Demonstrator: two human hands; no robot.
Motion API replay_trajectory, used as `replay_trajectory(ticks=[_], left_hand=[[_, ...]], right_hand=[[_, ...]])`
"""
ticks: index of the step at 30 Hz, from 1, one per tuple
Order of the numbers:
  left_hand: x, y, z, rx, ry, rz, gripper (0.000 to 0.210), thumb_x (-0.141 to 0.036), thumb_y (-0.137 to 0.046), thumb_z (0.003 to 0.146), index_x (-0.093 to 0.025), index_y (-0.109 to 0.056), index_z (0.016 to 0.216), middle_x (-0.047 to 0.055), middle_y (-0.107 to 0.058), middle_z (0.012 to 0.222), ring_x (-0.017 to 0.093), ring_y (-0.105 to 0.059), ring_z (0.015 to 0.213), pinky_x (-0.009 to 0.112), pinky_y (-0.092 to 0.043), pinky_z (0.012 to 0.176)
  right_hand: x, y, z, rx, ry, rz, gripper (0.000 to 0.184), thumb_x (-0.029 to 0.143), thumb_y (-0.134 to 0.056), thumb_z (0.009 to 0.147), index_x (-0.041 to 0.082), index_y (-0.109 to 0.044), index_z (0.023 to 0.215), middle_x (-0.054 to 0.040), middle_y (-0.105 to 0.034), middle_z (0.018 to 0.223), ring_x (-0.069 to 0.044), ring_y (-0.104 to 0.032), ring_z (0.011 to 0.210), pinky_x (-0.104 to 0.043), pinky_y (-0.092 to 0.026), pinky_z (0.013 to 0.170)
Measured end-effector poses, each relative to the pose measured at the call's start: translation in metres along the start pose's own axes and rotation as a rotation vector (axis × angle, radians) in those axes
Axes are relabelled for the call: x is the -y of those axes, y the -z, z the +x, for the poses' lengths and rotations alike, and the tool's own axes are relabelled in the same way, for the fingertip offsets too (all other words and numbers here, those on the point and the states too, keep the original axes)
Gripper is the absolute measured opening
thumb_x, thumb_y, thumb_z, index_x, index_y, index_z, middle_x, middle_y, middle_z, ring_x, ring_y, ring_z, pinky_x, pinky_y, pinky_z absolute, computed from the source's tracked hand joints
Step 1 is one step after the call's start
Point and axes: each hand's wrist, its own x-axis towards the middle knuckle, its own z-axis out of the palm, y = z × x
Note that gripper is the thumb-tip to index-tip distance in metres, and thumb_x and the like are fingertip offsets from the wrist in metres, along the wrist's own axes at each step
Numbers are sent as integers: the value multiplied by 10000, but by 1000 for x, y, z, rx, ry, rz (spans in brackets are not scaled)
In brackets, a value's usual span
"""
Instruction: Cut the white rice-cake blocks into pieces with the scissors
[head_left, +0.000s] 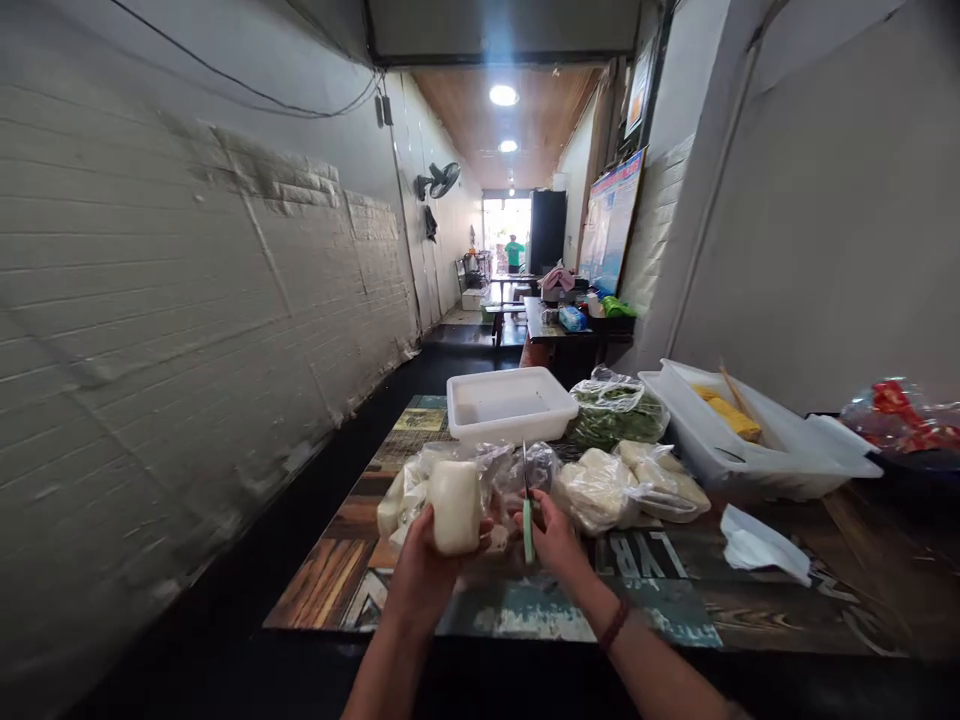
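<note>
My left hand grips a white, rounded block upright over the near part of the table. My right hand holds a small knife with a green handle, blade pointing up, just to the right of the block. Behind both hands lies a clear plastic bag with more white pieces in it. A second bag of pale pieces rests to the right of my right hand.
An empty white tray sits behind the bags. A bag of greens, a white tub with yellow items and a crumpled white wrapper lie to the right. A brick wall runs along the left. A person stands far down the corridor.
</note>
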Motion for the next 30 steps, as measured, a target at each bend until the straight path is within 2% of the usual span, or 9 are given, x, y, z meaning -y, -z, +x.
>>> replay_trajectory(ticks=[4,8,12,14,16,19,22,26,30], left_hand=[[-3,17,-27,53,38,15,561,-565,-619,823,-137,-605,1187,145,-716,998,320,-708,875,427,-578,730],[3,19,-34,35,-55,102,598,-461,-753,754,-146,-589,1235,139,-699,1068,290,-690,895,394,-553,774],[5,23,-33,44,-99,330,603,-407,-787,726,-151,-620,1245,121,-705,1082,258,-656,935,294,-506,755],[3,30,-35,35,-114,521,579,-426,-768,737,-156,-642,1233,112,-711,1077,273,-643,967,305,-496,783],[-1,40,-41,66,-135,715,559,-425,-751,742,-174,-655,1231,116,-693,1161,313,-617,1062,368,-486,876],[-5,51,-50,168,-184,967,503,-362,-751,719,-201,-687,1192,127,-576,1380,369,-508,1259,468,-392,1045],[0,54,-55,243,-225,1176,489,-318,-746,702,-194,-698,1173,151,-519,1435,381,-432,1339,493,-331,1103],[8,53,-57,257,-279,1325,490,-292,-695,735,-167,-670,1208,171,-585,1327,345,-511,1266,465,-388,1070],[4,50,-60,279,-298,1412,488,-207,-665,724,-179,-661,1211,162,-542,1375,335,-465,1320,442,-386,1082]], right_hand=[[-11,3,32,33,-51,-152,410,366,-635,812,174,-627,1174,-101,-737,978,-271,-698,916,-365,-540,814],[-21,2,59,13,-93,-262,448,311,-647,801,126,-610,1208,-149,-723,1013,-292,-682,978,-354,-497,859],[-20,8,58,-19,-80,-295,418,300,-608,812,111,-621,1185,-150,-733,975,-303,-692,936,-388,-509,843],[-17,18,47,-24,-60,-293,396,331,-599,819,150,-627,1171,-120,-743,953,-296,-698,908,-398,-527,820],[-13,31,33,-36,-32,-221,400,397,-610,826,206,-612,1177,-86,-750,948,-278,-703,879,-386,-551,768],[-4,48,13,-102,-26,148,464,471,-663,806,230,-556,1186,-76,-751,982,-234,-700,764,-348,-560,655],[4,46,0,-69,-73,328,497,500,-679,791,228,-502,1168,-77,-744,1013,-198,-685,697,-314,-542,593],[7,19,-12,148,34,4,441,402,-706,762,234,-537,1133,-57,-747,937,-248,-703,835,-395,-539,783],[9,-4,-12,263,216,-403,403,205,-643,786,242,-559,1178,-50,-735,994,-236,-700,867,-330,-512,757]])
